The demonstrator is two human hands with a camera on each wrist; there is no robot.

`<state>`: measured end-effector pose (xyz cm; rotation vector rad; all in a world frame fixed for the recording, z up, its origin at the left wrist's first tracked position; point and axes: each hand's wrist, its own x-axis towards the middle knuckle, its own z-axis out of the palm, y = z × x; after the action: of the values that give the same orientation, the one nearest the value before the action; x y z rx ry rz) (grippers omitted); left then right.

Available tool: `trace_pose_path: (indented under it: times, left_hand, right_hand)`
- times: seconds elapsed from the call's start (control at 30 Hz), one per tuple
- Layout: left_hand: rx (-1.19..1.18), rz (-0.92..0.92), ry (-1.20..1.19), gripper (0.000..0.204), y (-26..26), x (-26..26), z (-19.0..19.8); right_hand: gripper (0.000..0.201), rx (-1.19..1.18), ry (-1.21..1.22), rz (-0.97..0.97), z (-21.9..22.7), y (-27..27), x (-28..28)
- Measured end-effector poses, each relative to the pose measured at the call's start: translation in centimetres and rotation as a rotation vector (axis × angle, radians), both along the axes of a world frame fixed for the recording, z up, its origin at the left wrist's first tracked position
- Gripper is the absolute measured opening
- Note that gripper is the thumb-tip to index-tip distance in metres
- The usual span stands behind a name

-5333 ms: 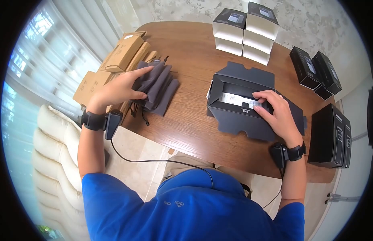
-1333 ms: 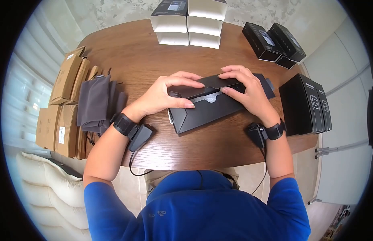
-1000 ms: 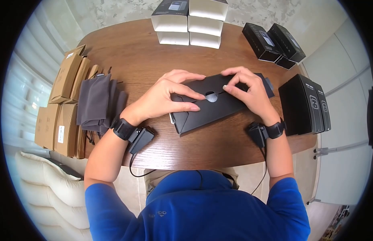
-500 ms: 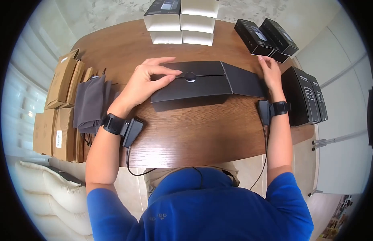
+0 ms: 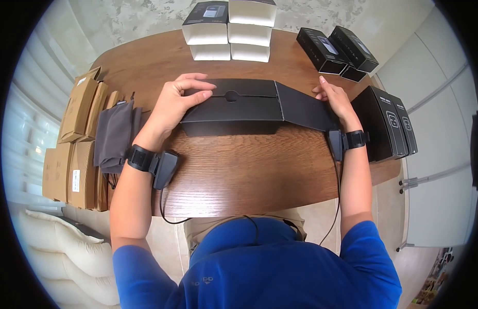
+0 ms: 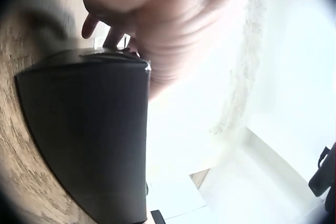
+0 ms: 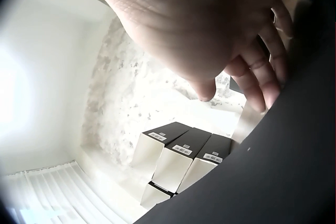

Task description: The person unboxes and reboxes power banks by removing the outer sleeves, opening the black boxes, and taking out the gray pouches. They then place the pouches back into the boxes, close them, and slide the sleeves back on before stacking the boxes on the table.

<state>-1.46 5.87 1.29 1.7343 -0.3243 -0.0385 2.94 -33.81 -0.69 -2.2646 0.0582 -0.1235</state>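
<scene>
A long black cardboard box [image 5: 234, 108] lies across the table, its two top flaps meeting at a round finger notch. My left hand [image 5: 180, 100] holds the box's left end, thumb over the top and fingers toward the far edge. In the left wrist view the box's dark end panel [image 6: 89, 134] fills the lower left, below that hand. From the right end a wide end flap [image 5: 307, 108] sticks out at an angle. My right hand [image 5: 338, 100] is at its outer edge, fingers extended, fingertips beside the dark flap in the right wrist view.
White-bottomed boxes [image 5: 205, 35] are stacked at the back. Small black boxes [image 5: 321, 51] lie back right; tall black boxes [image 5: 383, 123] stand at right. On the left are brown cartons [image 5: 79, 110] and a grey drawstring pouch [image 5: 115, 136]. A cable [image 5: 164, 208] hangs from the left wrist.
The flaps were pressed down over the inside, covering the white label. The box turned to lie straighter, with its end flap to the right. My right hand moved from the top to that flap.
</scene>
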Motion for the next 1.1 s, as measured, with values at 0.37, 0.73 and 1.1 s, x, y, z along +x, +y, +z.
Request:
trace_pose_path:
  times: [0.37, 0.73, 1.1]
  left_hand:
    - [-0.088, 0.209, 0.107, 0.022, 1.1, 1.0, -0.7]
    - [-0.323, 0.065, 0.240, 0.033, -0.2, 0.0, 0.5]
    - [-0.059, 0.065, 0.173, 0.046, 0.4, -0.4, 0.6]
  right_hand:
    - [0.061, 0.076, 0.285, 0.000, 2.4, -1.7, -1.2]
    - [0.050, 0.299, 0.326, 0.151, 3.2, -1.2, -1.7]
    - [0.042, 0.721, 0.149, 0.039, 5.1, 0.1, -3.5]
